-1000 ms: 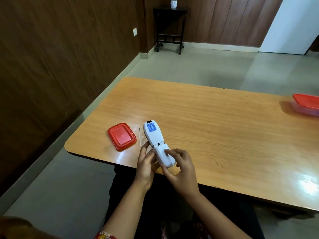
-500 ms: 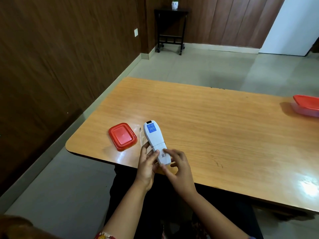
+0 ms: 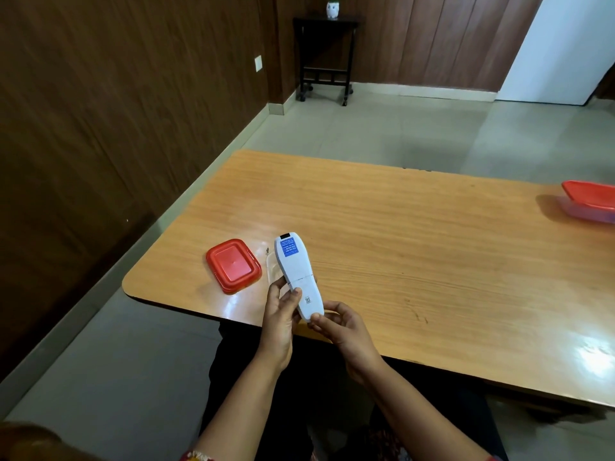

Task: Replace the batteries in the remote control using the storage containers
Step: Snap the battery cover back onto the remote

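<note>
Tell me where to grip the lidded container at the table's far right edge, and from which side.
Grip the red-lidded container across its short sides just under the lid rim, coming from above. It sits flat, lid on, with bare wooden table around the visible part. The frame cuts off its right end, so that side is unconfirmed.

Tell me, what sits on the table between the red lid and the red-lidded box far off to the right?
In the head view, only the white remote, held in both hands; beyond it the table is bare up to the box.

Dark wood-panelled walls (image 3: 100, 111), pale tiled floor (image 3: 382, 128), black side table (image 3: 326, 58) beyond.
</note>
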